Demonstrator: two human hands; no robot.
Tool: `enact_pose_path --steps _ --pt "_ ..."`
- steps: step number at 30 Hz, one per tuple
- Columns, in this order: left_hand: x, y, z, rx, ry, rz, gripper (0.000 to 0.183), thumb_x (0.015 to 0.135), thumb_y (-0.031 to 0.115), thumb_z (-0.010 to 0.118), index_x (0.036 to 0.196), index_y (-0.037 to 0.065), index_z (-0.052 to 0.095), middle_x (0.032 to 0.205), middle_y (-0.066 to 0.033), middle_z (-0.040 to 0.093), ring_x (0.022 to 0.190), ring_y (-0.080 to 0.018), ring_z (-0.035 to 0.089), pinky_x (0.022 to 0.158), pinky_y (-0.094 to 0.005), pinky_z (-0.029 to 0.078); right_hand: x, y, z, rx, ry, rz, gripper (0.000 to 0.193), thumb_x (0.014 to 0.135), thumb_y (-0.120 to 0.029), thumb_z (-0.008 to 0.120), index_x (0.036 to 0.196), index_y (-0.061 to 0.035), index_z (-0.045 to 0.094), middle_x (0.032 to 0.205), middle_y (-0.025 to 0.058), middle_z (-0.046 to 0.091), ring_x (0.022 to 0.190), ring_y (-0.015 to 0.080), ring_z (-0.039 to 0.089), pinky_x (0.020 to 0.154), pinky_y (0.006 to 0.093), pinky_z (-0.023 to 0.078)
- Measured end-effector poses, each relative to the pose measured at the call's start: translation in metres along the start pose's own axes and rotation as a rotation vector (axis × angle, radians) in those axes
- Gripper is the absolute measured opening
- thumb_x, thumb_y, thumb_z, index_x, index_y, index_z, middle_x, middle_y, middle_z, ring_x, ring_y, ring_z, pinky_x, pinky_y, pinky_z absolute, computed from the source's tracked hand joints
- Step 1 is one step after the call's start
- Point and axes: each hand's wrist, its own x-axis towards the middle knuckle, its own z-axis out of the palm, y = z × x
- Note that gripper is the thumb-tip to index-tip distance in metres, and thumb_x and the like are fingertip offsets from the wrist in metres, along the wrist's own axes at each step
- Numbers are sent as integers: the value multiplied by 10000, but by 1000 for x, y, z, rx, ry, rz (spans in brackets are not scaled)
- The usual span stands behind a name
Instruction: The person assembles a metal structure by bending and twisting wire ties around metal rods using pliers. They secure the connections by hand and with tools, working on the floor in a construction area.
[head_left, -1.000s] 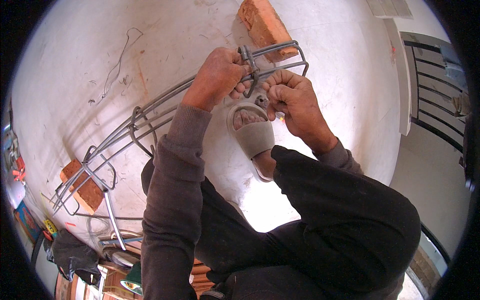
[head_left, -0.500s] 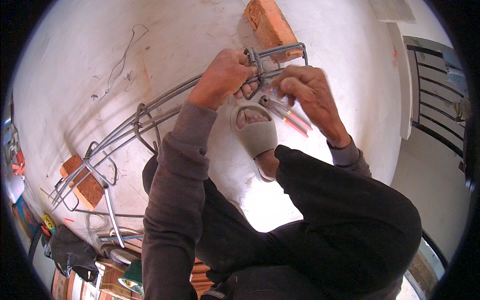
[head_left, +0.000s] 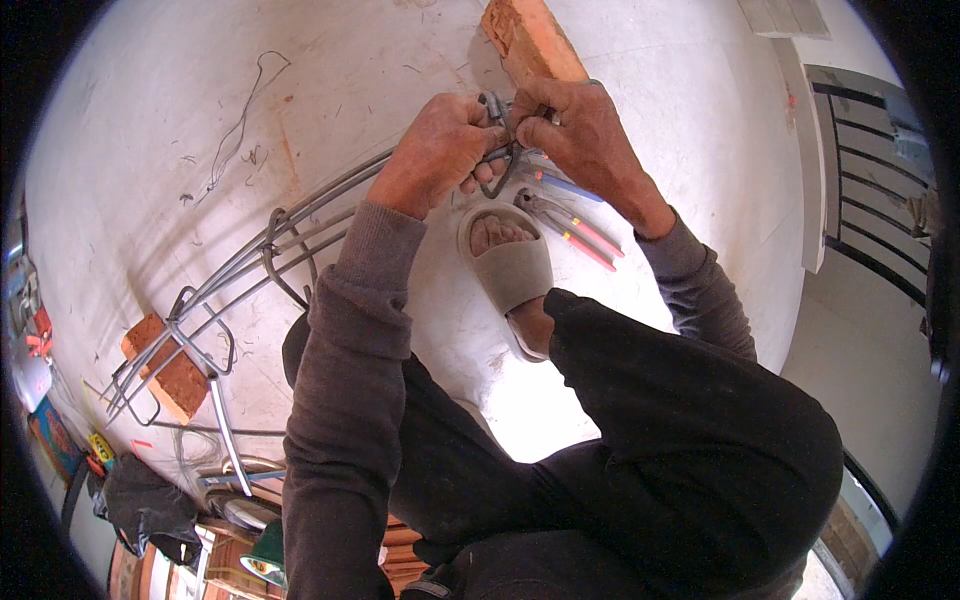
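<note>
A long cage of grey steel bars [head_left: 335, 190] with bent square stirrups runs from the lower left up to the centre. My left hand [head_left: 425, 152] is closed round its upper end, at a stirrup [head_left: 513, 160] where the bars cross. Against the same stirrup, from the right, my right hand [head_left: 588, 135] pinches with thumb and bent fingers. What lies in that pinch is too small to make out. Below my right hand, pincers with red handles [head_left: 590, 244] lie on the floor, beside a blue-handled tool [head_left: 567, 186] partly covered by the hand.
Orange bricks lie under the cage, one at the far end [head_left: 535, 45] and one at lower left [head_left: 168, 372]. A loose wire [head_left: 238, 130] lies on the pale floor. My sandalled foot [head_left: 510, 262] is near the pincers. A black railing [head_left: 880, 190] stands right.
My right hand has moved up and left onto the stirrup, and its fingers are pinched there. The blue-handled tool shows more. My left hand keeps its hold.
</note>
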Motion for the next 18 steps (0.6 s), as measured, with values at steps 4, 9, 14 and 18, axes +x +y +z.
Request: enact_pose_path --steps 4,9,14,18 --pt "1 -2 0 2 17 -11 235 966 224 604 889 9 656 718 -20 643 538 -58 537 418 -212 407 6 8 1 -33 -20 87 71 779 -98 657 778 -27 655 683 83 660 582 179 587 593 330 499" --pt "-1 0 3 -40 63 27 202 948 184 619 888 -5 655 701 -29 630 525 -66 533 415 -213 402 7 6 2 -135 66 101 81 765 -94 646 753 -18 622 655 71 607 577 172 545 586 339 467" --pt "1 2 5 -19 101 11 153 907 95 654 883 -56 654 677 -78 620 503 -101 572 416 -237 431 -5 4 2 23 138 24 96 777 -92 638 745 -20 582 660 79 594 592 189 536 627 351 454" --pt "1 0 8 25 180 84 122 897 95 639 926 -22 629 704 -71 644 496 -85 567 396 -234 427 -4 2 3 61 132 21 90 793 -80 626 758 -20 568 660 80 596 588 194 536 631 354 453"
